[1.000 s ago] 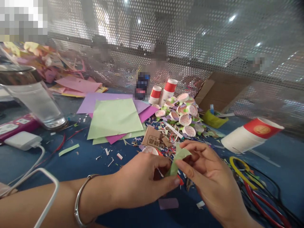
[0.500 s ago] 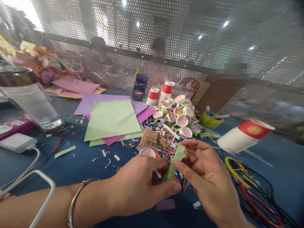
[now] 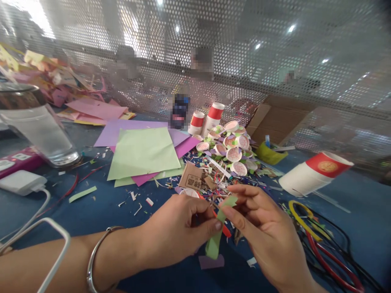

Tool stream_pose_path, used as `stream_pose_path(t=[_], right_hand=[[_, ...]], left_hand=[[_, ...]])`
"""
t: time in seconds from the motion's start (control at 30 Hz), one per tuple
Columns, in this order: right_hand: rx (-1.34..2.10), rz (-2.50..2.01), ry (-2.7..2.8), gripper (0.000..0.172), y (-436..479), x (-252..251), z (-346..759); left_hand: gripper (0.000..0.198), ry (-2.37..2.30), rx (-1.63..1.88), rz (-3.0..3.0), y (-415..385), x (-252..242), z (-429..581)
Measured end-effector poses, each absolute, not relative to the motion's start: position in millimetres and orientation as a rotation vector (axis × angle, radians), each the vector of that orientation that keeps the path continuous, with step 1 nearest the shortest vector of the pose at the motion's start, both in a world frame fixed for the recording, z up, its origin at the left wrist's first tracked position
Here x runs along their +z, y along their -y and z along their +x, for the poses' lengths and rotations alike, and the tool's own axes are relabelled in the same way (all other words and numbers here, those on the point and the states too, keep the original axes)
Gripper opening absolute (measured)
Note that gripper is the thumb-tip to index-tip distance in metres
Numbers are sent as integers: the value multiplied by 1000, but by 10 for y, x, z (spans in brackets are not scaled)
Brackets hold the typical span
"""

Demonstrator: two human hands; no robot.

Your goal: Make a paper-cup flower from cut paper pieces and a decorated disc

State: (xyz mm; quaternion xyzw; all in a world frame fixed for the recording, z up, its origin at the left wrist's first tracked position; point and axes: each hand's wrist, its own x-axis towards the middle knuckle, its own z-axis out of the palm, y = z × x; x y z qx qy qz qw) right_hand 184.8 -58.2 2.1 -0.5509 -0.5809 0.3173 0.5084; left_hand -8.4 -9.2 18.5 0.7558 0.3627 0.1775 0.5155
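Note:
A narrow strip of light green paper point(image 3: 214, 244) hangs between my two hands above the table. My left hand point(image 3: 181, 230), with a silver bangle at the wrist, pinches the strip's middle between thumb and finger. The strip's upper end is held by the thumb and fingers of my right hand point(image 3: 265, 230). Under the hands lie an orange-red tool part point(image 3: 226, 230), mostly hidden, and a purple paper piece point(image 3: 211, 261). Just beyond are a cut white cup bottom point(image 3: 190, 193) and a brown cardboard piece point(image 3: 192, 177).
Green sheets point(image 3: 143, 152) lie on purple ones at centre left. Behind the scraps is a pile of cut cup bottoms point(image 3: 234, 154). A paper cup stack point(image 3: 314, 175) lies at right, near yellow-handled scissors point(image 3: 301, 209) and cables. A water glass point(image 3: 45, 130) stands at left.
My left thumb has drawn back and up along the green strip, so its lower end now hangs in view below the hand. The right hand has dipped slightly.

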Motion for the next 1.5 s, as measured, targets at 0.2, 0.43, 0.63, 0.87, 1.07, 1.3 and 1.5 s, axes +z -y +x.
stream_pose_path(t=[0.2, 0.43, 0.63, 0.87, 1.07, 1.3, 1.5], right_hand=[[817, -1325, 1394, 31, 582, 34, 1831], [789, -1342, 1432, 26, 598, 55, 1821], [836, -1344, 1431, 21, 598, 15, 1857], [917, -1320, 1394, 18, 594, 32, 1863], [938, -1344, 1352, 15, 576, -19, 1905], [907, -1336, 1264, 15, 577, -63, 1941], [881, -1313, 1276, 13, 555, -55, 1934]], left_hand=[[40, -817, 420, 1664, 89, 147, -72], [45, -781, 473, 1558, 95, 63, -42], [40, -820, 484, 1580, 99, 49, -45], [36, -862, 460, 1626, 111, 77, -46], [28, -833, 391, 1570, 105, 22, -31], [21, -745, 297, 1459, 127, -22, -55], [21, -722, 177, 1435, 180, -37, -66]])
